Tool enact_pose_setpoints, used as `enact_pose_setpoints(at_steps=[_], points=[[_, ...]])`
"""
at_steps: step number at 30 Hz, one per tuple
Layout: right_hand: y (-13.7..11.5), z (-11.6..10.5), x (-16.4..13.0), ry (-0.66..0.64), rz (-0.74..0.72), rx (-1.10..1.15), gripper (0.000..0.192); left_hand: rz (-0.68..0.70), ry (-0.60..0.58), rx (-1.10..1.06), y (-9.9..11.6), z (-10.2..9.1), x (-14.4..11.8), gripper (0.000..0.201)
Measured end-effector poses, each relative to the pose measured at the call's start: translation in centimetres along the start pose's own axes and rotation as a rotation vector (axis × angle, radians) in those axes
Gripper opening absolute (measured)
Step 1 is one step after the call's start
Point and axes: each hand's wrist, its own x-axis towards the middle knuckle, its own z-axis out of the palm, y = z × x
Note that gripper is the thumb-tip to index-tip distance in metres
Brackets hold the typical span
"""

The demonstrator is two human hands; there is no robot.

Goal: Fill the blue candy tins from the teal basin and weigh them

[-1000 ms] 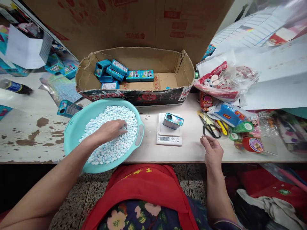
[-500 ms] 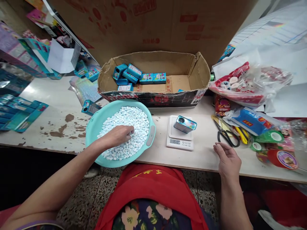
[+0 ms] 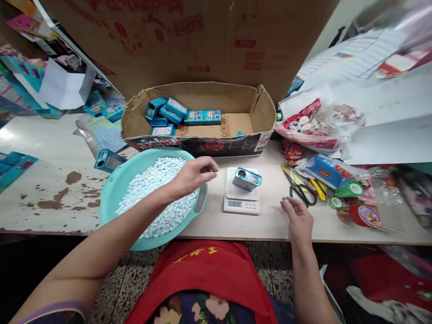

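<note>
My left hand (image 3: 195,175) hangs over the right rim of a turquoise basin (image 3: 107,204), its thumb and fingers pinched together; whatever they hold is hidden. Small white and pale blue pellets (image 3: 153,177), like candies, fill much of the basin. To the right of that hand, a small blue-and-silver tin (image 3: 248,181) with a dark round opening in its top stands on a white digital scale (image 3: 232,209). The scale's display is lit. My right hand (image 3: 299,220) rests near the table's front edge, fingers loosely bent and apart, with nothing in it.
Behind the basin and scale stands a cut-down cardboard box (image 3: 232,146) with several blue tins (image 3: 202,118). Another blue tin (image 3: 108,160) lies left of the basin. Scissors (image 3: 302,189), a yellow cutter (image 3: 317,189), tape rolls (image 3: 353,189) and a plastic bag (image 3: 313,139) crowd the right.
My left hand has risen from the pellets and moved right, to above the basin's rim beside the scale. The view has shifted somewhat; my right hand stays at the table's front.
</note>
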Motion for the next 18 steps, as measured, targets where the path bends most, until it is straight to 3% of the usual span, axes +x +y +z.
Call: enact_pose_setpoints(at_steps=[3,7,10,14,16,18], points=[[-0.5,0.0,-0.2,0.001,-0.004,-0.001,0.042,0.291,-0.052,0.204,1.7,4.2,3.4,0.013],[-0.2,-1.5,-0.4,0.048,-0.010,-0.015,0.043,0.398,-0.154,0.500,1.5,6.9,5.6,0.020],[0.3,-2.6,-0.5,0.076,0.003,-0.018,0.043,0.393,-0.137,0.437,1.1,6.5,5.7,0.017],[0.6,-2.7,-0.5,0.073,0.021,-0.011,0.044,0.292,0.027,0.135,1.0,4.3,5.6,0.014],[0.5,-2.3,-0.4,0.063,0.027,-0.008,0.045,0.208,0.071,0.098,0.8,3.3,5.6,0.015],[0.4,-1.8,-0.3,0.050,0.027,-0.012,0.045,0.173,0.038,0.148,0.8,3.1,5.6,0.015]])
